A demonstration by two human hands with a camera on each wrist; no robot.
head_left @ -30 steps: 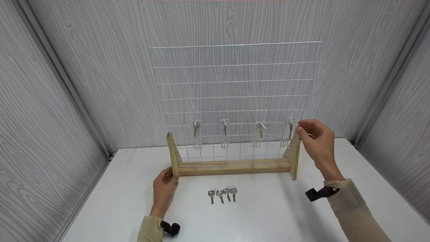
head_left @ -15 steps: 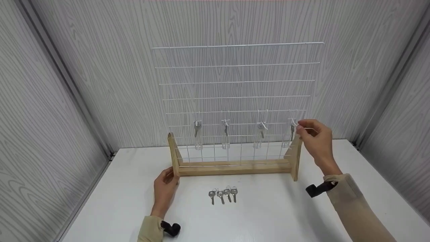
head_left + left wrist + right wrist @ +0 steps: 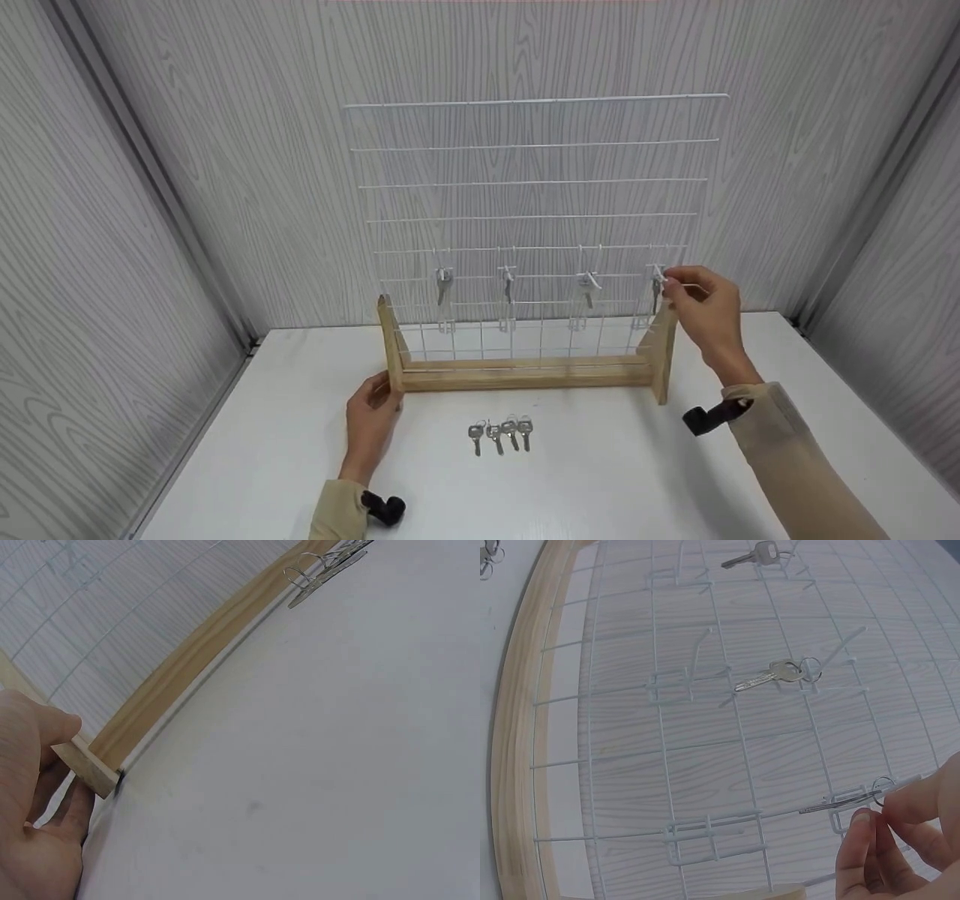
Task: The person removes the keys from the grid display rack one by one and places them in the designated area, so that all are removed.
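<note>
The key (image 3: 840, 802) is at the stand's rightmost hook (image 3: 658, 268), and its ring (image 3: 874, 786) seems pinched between fingertips of the right hand (image 3: 709, 311); whether the ring is fully over the hook, I cannot say surely, because the fingers cover this place. The left hand (image 3: 369, 420) is clamped on the left end of the stand (image 3: 525, 378), which stands on the counter (image 3: 585, 465). If the fingers release while the ring is only at the hook's tip, the key could fall; a hard push on the grid (image 3: 536, 100) could shift the stand, should the left grip become loose. The right wrist view shows the ring clearly, which the head view makes too small; only the head view shows all four loose keys (image 3: 495, 433) whole.
</note>
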